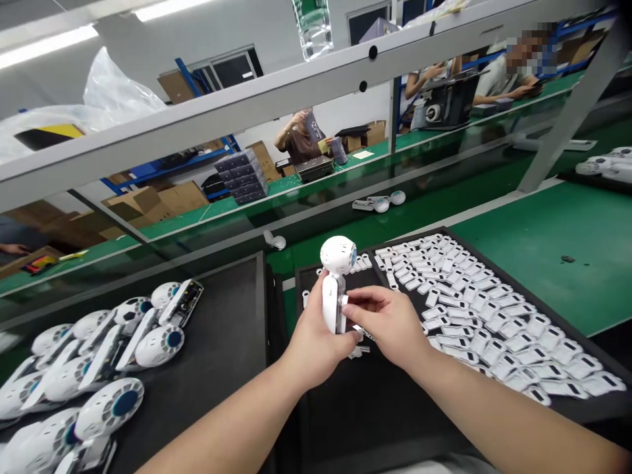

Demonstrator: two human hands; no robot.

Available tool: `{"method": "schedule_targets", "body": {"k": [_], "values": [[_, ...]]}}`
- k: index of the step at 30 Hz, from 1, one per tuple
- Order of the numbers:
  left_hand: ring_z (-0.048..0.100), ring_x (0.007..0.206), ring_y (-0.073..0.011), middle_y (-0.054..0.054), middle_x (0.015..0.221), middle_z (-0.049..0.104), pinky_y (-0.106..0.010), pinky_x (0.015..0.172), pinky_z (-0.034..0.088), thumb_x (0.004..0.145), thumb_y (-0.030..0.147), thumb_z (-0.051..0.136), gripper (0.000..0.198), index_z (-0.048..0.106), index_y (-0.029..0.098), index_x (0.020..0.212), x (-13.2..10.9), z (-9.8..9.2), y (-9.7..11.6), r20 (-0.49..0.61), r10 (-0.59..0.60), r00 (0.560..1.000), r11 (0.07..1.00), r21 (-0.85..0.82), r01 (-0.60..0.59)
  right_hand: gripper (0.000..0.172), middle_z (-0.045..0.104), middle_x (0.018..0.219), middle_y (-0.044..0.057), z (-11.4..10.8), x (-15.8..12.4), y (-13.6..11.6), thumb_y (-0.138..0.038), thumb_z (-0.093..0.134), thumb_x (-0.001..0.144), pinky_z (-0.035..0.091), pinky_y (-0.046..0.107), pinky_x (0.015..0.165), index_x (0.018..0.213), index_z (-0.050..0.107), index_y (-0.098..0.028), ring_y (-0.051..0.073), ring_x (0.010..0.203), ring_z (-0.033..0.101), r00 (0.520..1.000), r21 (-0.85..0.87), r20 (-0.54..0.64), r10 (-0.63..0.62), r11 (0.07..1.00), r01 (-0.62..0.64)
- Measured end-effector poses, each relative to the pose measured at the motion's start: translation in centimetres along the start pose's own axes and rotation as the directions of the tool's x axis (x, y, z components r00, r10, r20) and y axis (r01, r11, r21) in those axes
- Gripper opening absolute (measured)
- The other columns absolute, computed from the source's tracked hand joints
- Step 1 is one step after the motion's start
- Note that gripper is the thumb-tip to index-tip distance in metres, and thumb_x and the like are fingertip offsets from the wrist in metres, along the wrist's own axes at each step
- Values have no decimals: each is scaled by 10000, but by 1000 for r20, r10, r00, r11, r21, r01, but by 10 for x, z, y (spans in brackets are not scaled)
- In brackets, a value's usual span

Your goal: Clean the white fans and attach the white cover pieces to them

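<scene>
My left hand (316, 339) is closed around the handle of a white handheld device (334, 280) with a round perforated head and a blue centre, held upright. My right hand (390, 322) pinches at the side of that handle, fingertips pressed against it, perhaps on a small white cover piece that I cannot make out clearly. Both hands hover over a black tray (345, 401).
Many small white cover pieces (474, 316) lie in rows on the black tray to the right. A pile of the same white devices (99, 368) lies on a black mat at left. A green conveyor belt (543, 230) runs behind. Other people work at the far benches.
</scene>
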State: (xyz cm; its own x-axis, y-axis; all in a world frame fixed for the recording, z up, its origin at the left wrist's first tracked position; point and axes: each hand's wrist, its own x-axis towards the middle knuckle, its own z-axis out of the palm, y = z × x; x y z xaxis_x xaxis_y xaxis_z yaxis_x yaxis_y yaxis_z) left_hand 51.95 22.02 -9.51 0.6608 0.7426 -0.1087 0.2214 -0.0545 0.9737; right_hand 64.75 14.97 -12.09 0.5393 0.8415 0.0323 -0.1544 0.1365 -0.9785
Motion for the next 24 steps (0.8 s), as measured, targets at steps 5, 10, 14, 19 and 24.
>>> {"method": "schedule_targets", "body": {"k": [5,10,14,19,24], "values": [[624,1050,-283,-120,1308,563,-292,709,539,645,116,708,1011,259,298,1533,4,-3,-9,11,14,1000,999,31,-14,263,692,785,27,1,6,12,-313,817,646,567,304,614,857,716,-192,178,694,652,997,2,58,43,999,-43],[591,1096,-291,-112,1285,562,-298,757,529,598,72,683,941,375,258,1468,7,-4,-10,19,41,999,998,-52,-40,313,650,736,-10,5,17,10,-322,856,579,559,301,641,773,643,-200,166,698,628,991,85,104,78,993,-87],[603,894,-210,-62,1068,604,-266,669,498,578,47,653,825,451,231,1357,7,-5,-4,56,-30,998,982,-182,40,274,682,953,46,-7,10,17,-386,740,766,555,352,782,964,685,-205,202,861,655,989,-183,119,-92,977,113],[566,720,-139,-24,984,566,-281,604,487,560,62,636,571,513,209,1097,11,-14,3,49,-119,992,834,-536,127,443,652,1092,109,-51,-22,61,-301,724,776,522,434,836,1183,582,-200,300,1013,630,882,-772,424,-204,429,470],[566,731,-136,-14,964,571,-286,625,483,573,77,663,492,528,208,1028,18,-24,5,75,-58,995,769,-632,93,124,630,777,75,-82,-35,97,-100,570,823,509,413,637,862,648,-188,283,719,637,836,-836,548,-3,10,548]]}}
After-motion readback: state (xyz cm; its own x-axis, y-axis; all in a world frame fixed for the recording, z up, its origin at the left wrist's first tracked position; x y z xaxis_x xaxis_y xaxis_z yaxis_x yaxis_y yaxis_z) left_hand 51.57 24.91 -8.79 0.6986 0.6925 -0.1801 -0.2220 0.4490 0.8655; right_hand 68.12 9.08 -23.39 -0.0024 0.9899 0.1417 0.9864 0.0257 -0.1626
